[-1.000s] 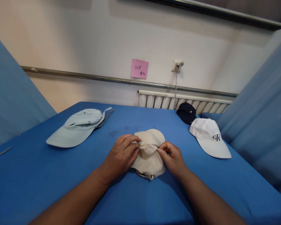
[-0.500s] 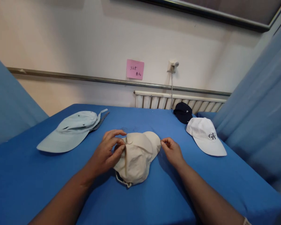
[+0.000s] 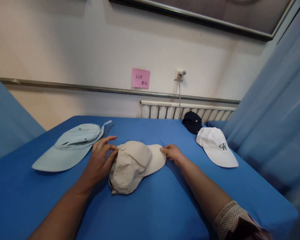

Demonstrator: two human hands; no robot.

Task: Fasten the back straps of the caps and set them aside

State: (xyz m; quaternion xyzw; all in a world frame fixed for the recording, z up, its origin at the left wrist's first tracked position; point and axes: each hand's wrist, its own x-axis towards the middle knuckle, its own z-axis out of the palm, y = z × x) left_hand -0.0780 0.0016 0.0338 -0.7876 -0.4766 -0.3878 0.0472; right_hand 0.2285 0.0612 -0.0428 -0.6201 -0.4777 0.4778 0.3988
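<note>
A beige baseball cap (image 3: 132, 166) lies on the blue-covered table between my hands, its brim pointing right and its back strap toward the lower left. My left hand (image 3: 102, 160) pinches the fabric of the crown on the upper left side, thumb and index finger together and the other fingers raised. With thumb and fingers, my right hand (image 3: 172, 153) grips the outer edge of the brim. The far side of the cap is hidden.
A light blue cap (image 3: 65, 146) lies at the left, with a strap sticking up and something dark behind it. At the right sit a white cap (image 3: 216, 146) with dark letters and a navy cap (image 3: 192, 122). A radiator (image 3: 162, 110) stands behind the table (image 3: 150, 213); curtains hang on both sides.
The beige cap has turned and shifted left, so more of its brim shows to the right. Both hands have moved left along with it, and the view has shifted slightly.
</note>
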